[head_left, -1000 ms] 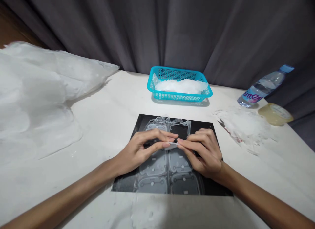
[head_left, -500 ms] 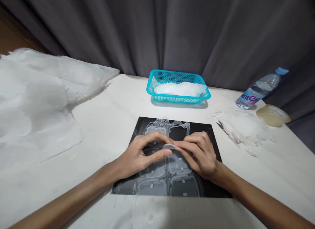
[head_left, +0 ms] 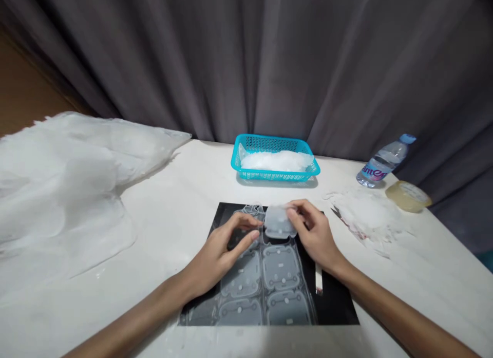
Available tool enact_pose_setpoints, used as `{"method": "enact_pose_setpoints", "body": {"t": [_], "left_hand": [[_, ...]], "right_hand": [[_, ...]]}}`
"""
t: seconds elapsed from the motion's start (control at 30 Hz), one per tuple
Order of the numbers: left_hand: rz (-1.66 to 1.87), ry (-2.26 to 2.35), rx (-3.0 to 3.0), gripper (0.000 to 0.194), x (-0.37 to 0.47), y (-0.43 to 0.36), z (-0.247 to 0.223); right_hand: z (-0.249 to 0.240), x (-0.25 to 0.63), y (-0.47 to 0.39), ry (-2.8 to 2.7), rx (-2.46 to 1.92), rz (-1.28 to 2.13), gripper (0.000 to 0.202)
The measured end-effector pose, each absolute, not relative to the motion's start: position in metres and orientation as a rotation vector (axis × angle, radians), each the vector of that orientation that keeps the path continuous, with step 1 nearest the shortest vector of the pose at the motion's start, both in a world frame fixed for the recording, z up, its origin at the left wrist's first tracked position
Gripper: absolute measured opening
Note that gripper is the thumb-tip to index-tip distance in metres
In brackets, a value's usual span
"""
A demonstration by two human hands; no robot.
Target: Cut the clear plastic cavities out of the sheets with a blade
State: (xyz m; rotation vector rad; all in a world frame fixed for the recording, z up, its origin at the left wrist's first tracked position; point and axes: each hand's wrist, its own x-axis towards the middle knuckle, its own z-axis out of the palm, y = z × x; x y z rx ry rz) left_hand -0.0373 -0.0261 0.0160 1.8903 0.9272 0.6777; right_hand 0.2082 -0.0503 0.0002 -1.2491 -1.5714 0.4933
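Note:
Lifted off the black board (head_left: 335,306), a frosted, translucent rounded-square piece (head_left: 278,223) is pinched at its right edge by my right hand (head_left: 314,234). Its thumb lies over the piece's front face. At the left edge, the index fingertip of my left hand (head_left: 217,252) is very close; I cannot tell whether it touches. That hand's thumb and fingers are apart. Beneath both hands lies a clear moulded sheet (head_left: 263,281) with several similar rounded-square shapes in two columns. A small white strip (head_left: 319,280) rests on the board below my right wrist.
A turquoise basket (head_left: 275,175) behind the board holds white translucent pieces (head_left: 275,161). Large translucent sheets (head_left: 69,193) are heaped at left. On the right are a water bottle (head_left: 381,164), a roll of tape (head_left: 408,196), clear scraps (head_left: 370,214) and a dark pointed metal tip (head_left: 337,213).
The small piece, earlier edge-on between both hands, is now face-on in my right hand. My left fingers no longer visibly grip it. The white strip has come into view, and the camera has tilted up.

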Motion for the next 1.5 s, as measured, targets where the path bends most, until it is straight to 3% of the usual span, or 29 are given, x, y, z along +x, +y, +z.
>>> {"method": "enact_pose_setpoints", "body": {"t": [0.2, 0.33, 0.53, 0.67, 0.77, 0.87, 0.93, 1.07, 1.27, 1.37, 1.5], "left_hand": [[0.531, 0.923, 2.299, 0.039, -0.057, -0.018, 0.015], [0.448, 0.852, 2.280, 0.044, -0.065, -0.012, 0.014], [0.338, 0.747, 2.280, 0.056, -0.075, -0.003, 0.022], [0.348, 0.720, 2.256, 0.054, -0.076, 0.002, 0.022], [0.391, 0.715, 2.286, 0.051, -0.076, 0.004, 0.017], [0.372, 0.729, 2.341, 0.061, -0.076, 0.005, 0.014], [0.347, 0.726, 2.384, 0.070, -0.076, 0.005, 0.013], [0.343, 0.687, 2.450, 0.074, -0.075, 0.004, 0.013], [0.357, 0.689, 2.488, 0.080, -0.073, 0.002, 0.011], [0.385, 0.702, 2.467, 0.087, -0.074, 0.001, 0.009], [0.412, 0.721, 2.442, 0.091, -0.074, 0.001, 0.006]], "right_hand": [[0.056, 0.235, 0.052, -1.439, -1.363, 0.057, 0.031], [0.073, 0.227, 0.091, -1.768, -1.372, 0.053, 0.023], [0.052, 0.246, 0.004, -2.067, -1.558, 0.195, 0.020], [0.026, 0.262, -0.077, -2.154, -2.005, 0.419, 0.052], [0.007, 0.264, -0.111, -2.173, -2.028, 0.368, 0.057], [0.004, 0.265, -0.123, -2.231, -1.987, 0.413, 0.066], [0.015, 0.265, -0.122, -2.238, -1.923, 0.507, 0.063], [0.056, 0.254, -0.109, -2.096, -1.609, 0.579, 0.029], [0.074, 0.212, -0.084, -2.034, -1.088, 0.415, 0.037], [0.054, 0.189, -0.072, -1.981, -0.991, 0.236, 0.007], [0.032, 0.172, -0.059, -1.998, -1.100, 0.555, 0.033]]}}
